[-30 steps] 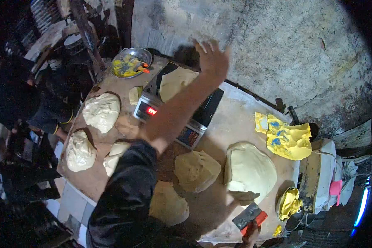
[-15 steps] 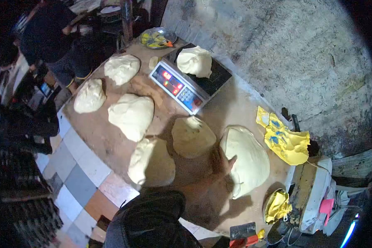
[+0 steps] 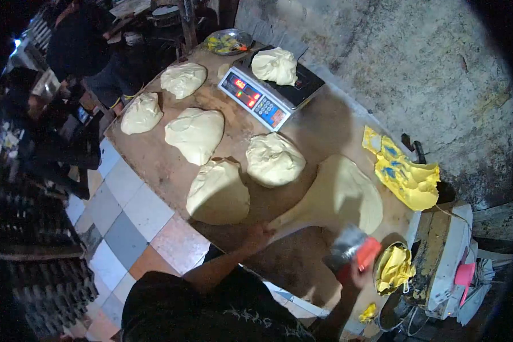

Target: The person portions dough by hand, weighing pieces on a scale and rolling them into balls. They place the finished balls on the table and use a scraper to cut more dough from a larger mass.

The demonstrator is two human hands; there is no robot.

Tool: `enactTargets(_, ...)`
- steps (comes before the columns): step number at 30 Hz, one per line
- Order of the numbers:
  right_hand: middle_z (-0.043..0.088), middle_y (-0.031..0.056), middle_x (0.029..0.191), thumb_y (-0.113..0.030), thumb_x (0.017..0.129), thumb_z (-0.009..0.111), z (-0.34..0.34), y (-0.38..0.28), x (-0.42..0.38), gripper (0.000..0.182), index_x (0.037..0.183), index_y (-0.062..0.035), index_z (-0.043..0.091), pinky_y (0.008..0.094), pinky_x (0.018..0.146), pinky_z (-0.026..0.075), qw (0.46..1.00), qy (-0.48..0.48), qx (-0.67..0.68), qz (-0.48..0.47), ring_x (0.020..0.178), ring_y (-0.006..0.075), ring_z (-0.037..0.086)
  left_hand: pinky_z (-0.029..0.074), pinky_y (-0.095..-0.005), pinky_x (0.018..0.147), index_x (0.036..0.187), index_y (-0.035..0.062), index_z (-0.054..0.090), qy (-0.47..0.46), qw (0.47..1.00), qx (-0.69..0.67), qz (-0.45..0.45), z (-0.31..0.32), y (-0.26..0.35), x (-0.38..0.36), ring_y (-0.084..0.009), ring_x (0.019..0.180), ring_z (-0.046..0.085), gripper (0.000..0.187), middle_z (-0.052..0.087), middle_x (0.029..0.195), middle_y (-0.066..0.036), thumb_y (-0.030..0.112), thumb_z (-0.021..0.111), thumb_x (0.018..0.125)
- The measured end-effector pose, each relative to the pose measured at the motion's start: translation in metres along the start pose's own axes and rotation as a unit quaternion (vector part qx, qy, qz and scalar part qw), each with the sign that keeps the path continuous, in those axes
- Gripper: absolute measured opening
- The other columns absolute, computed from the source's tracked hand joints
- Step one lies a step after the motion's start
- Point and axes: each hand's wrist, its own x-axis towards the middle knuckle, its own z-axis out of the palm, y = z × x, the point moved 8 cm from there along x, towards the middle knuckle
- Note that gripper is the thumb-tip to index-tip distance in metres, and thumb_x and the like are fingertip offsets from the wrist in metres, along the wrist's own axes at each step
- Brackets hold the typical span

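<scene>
My left hand (image 3: 261,232) is closed around the end of a stretched tongue of dough. That tongue runs from the large dough mass (image 3: 350,196) on the right half of the table. In my right hand (image 3: 359,277) is a dough scraper (image 3: 369,254) with a red handle. Its wide blade is blurred by motion, just below the near edge of the large dough. A rough dough lump (image 3: 275,159) lies above my left hand, and a smoother, partly shadowed lump (image 3: 218,194) lies to the left.
A digital scale (image 3: 255,98) carries another dough lump (image 3: 275,65). Several more lumps rest on the brown tabletop (image 3: 154,149). On the right are a yellow smeared sheet (image 3: 404,178) and a bowl of yellow fat (image 3: 394,269). A metal dish (image 3: 229,42) stands behind. Two people are at far left.
My left hand has moved left, drawing the dough out into a long tongue. The scraper, held low at the table's front edge before, is now raised in my right hand toward the dough.
</scene>
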Motion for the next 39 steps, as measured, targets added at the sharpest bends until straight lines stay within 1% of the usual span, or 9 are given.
enactTargets(10,0.06,0.0141,0.091,-0.018,0.082,0.062,0.201,-0.129,-0.038,0.035,0.106,0.0039,0.051,0.0351,0.069,0.047,0.888,-0.14,-0.39,-0.198,0.076,0.0235,0.058,0.046,-0.0368,0.075,0.109,-0.0013,0.056,0.118,0.969,-0.005,0.219,-0.081,0.088,-0.023,-0.0257,0.081,0.059,0.035,0.061,0.094,-0.016,0.022,0.058,0.082)
enactTargets(14,0.059,0.0063,0.091,-0.016,0.081,0.062,0.235,-0.177,-0.008,0.035,0.109,0.0007,0.05,0.0299,0.063,0.045,0.995,-0.095,-0.034,-0.008,0.071,0.0166,0.055,0.043,-0.0362,0.087,0.113,0.0017,0.053,-0.411,0.886,-0.184,0.114,-0.16,0.137,0.036,-0.0246,0.098,0.054,0.033,0.057,0.106,-0.013,0.017,0.056,0.083)
enactTargets(18,0.058,0.0077,0.091,-0.014,0.084,0.059,0.333,-0.278,0.043,0.028,0.106,0.0014,0.051,0.0288,0.075,0.043,0.968,-0.049,-0.131,-0.208,0.084,0.0149,0.052,0.047,-0.0409,0.071,0.093,-0.0018,0.06,0.263,0.857,0.307,0.318,-0.372,0.204,0.264,-0.0316,0.079,0.061,0.024,0.061,0.091,-0.019,0.016,0.056,0.077)
enactTargets(27,0.061,0.0212,0.084,-0.012,0.082,0.057,0.613,-0.318,0.151,0.022,0.102,-0.0026,0.052,0.0361,0.067,0.047,0.829,-0.23,-0.382,-0.337,0.079,0.0323,0.062,0.047,-0.0377,0.071,0.085,-0.0013,0.062,0.329,0.919,-0.017,0.215,-0.415,0.156,0.368,-0.0334,0.081,0.061,0.022,0.061,0.082,-0.021,0.019,0.061,0.076)
enactTargets(30,0.059,0.0248,0.086,-0.017,0.081,0.057,0.691,-0.304,0.173,0.024,0.1,-0.0023,0.052,0.0406,0.066,0.047,0.758,-0.23,-0.439,-0.424,0.082,0.0405,0.058,0.047,-0.0348,0.067,0.082,-0.0007,0.06,0.182,0.964,-0.165,0.101,-0.404,0.133,0.353,-0.0301,0.073,0.061,0.017,0.06,0.072,-0.015,0.014,0.061,0.075)
enactTargets(32,0.06,0.0239,0.086,-0.018,0.082,0.058,0.732,-0.314,0.189,0.025,0.101,-0.0023,0.052,0.0398,0.067,0.047,0.758,-0.249,-0.44,-0.411,0.081,0.0387,0.059,0.048,-0.0327,0.064,0.084,0.0042,0.06,-0.002,0.794,-0.576,0.194,-0.376,0.138,0.346,-0.0241,0.067,0.057,0.016,0.06,0.077,-0.008,0.018,0.061,0.077)
enactTargets(34,0.061,0.0229,0.087,-0.019,0.082,0.058,0.74,-0.318,0.192,0.026,0.102,-0.0024,0.053,0.039,0.067,0.047,0.76,-0.266,-0.441,-0.395,0.081,0.0369,0.06,0.047,-0.0318,0.064,0.08,0.0066,0.058,-0.072,0.944,-0.318,0.048,-0.348,0.138,0.289,-0.0183,0.066,0.055,0.007,0.057,0.073,-0.003,0.013,0.057,0.079)
enactTargets(37,0.063,0.0157,0.088,-0.018,0.081,0.06,0.705,-0.358,0.184,0.032,0.107,-0.0006,0.053,0.0328,0.071,0.046,0.846,-0.253,-0.216,-0.417,0.08,0.0231,0.061,0.046,-0.0332,0.068,0.079,0.0009,0.058,-0.276,0.747,-0.559,0.231,-0.225,0.12,0.212,-0.0146,0.075,0.054,0.007,0.059,0.081,-0.007,0.007,0.057,0.077)
enactTargets(39,0.062,0.0094,0.092,-0.014,0.08,0.061,0.62,-0.366,0.161,0.031,0.107,0.0011,0.055,0.0292,0.073,0.045,0.889,-0.185,-0.165,-0.385,0.082,0.0148,0.056,0.04,-0.0324,0.088,0.098,0.0014,0.059,-0.403,0.837,-0.334,0.161,-0.202,0.103,0.122,-0.0177,0.095,0.054,0.022,0.061,0.098,-0.011,0.018,0.049,0.089)
